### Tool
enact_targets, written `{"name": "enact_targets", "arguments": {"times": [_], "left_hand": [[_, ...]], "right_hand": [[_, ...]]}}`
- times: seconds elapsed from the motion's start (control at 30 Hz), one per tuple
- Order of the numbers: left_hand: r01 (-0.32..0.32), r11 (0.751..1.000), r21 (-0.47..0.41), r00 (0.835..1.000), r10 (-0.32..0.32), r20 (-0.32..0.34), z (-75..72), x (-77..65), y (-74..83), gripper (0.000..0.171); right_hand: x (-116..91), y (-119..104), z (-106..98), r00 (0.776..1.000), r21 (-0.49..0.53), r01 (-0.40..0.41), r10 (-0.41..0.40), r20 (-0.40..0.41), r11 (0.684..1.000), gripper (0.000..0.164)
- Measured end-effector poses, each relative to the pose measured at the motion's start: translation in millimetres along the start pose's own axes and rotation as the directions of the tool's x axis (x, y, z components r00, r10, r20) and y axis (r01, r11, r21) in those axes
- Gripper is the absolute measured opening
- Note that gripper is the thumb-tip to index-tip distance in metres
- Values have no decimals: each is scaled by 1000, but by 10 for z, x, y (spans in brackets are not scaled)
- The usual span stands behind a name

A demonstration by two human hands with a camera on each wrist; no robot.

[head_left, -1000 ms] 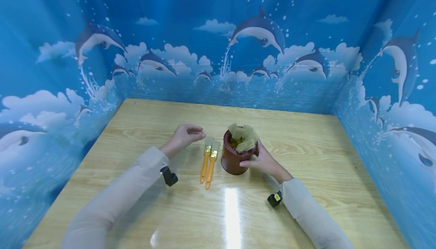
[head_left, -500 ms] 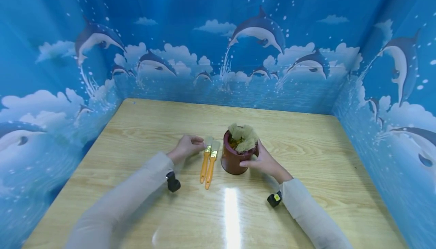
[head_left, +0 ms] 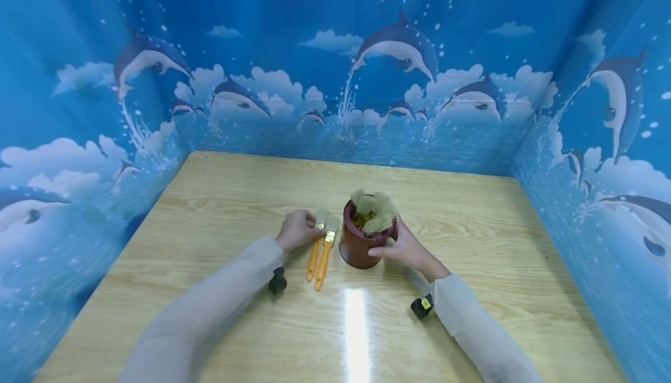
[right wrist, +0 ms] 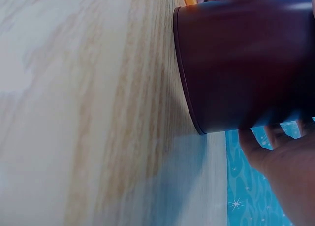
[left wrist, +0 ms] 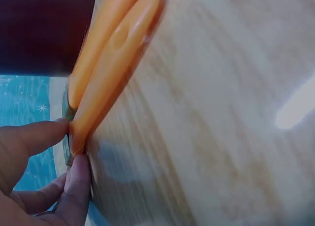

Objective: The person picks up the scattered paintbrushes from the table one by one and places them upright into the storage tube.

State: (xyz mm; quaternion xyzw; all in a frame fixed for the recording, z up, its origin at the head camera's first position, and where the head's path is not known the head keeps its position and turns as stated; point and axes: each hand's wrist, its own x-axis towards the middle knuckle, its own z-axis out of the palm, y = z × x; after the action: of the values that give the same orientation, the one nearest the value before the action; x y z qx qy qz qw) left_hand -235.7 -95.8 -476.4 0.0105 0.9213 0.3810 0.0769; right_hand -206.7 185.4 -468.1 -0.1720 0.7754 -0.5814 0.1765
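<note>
Two paintbrushes with orange handles lie side by side on the table, bristles pointing away. My left hand point(head_left: 299, 229) pinches the left paintbrush point(head_left: 313, 261) near its metal ferrule; in the left wrist view a finger and thumb sit on either side of its handle point(left wrist: 110, 73). The right paintbrush point(head_left: 324, 262) lies just beside it. To the right stands a dark red-brown cylindrical pot point(head_left: 359, 252), with pale bristles point(head_left: 380, 214) of brushes sticking out of the top. My right hand point(head_left: 406, 249) grips the pot from its right side, thumb at the front.
The wood-grain table point(head_left: 445, 208) carries a bright light reflection in front of the pot. Blue curtains point(head_left: 293, 34) printed with dolphins enclose the back and sides. A small black camera point(head_left: 278, 281) hangs at each wrist.
My left hand has come down and to the right, from beside the bristles to the left paintbrush, and pinches it now. The right hand and the pot have stayed in place.
</note>
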Motion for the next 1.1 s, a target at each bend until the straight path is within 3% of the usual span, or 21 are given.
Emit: {"name": "enact_targets", "arguments": {"times": [0.33, 0.77, 0.93, 1.07, 1.1], "left_hand": [[28, 1000, 1, 1000, -28, -13, -19, 17, 31, 18], [161, 982, -101, 985, -155, 70, -189, 46, -53, 19], [140, 987, -82, 989, -135, 69, -339, 58, -61, 20], [114, 989, -99, 990, -105, 95, -491, 47, -34, 37], [107, 988, -107, 990, -96, 101, -533, 42, -17, 34]], "right_hand": [[6, 14, -5, 999, -15, 32, -32, -6, 999, 108], [18, -5, -16, 1000, -13, 22, -21, 10, 1000, 111], [-8, -97, -13, 1000, -9, 6, -6, 15, 1000, 112], [-75, -260, 26, 1000, -2, 0, 0, 16, 1000, 111], [-88, -294, 36, 1000, -3, -1, 1, 16, 1000, 111]]}}
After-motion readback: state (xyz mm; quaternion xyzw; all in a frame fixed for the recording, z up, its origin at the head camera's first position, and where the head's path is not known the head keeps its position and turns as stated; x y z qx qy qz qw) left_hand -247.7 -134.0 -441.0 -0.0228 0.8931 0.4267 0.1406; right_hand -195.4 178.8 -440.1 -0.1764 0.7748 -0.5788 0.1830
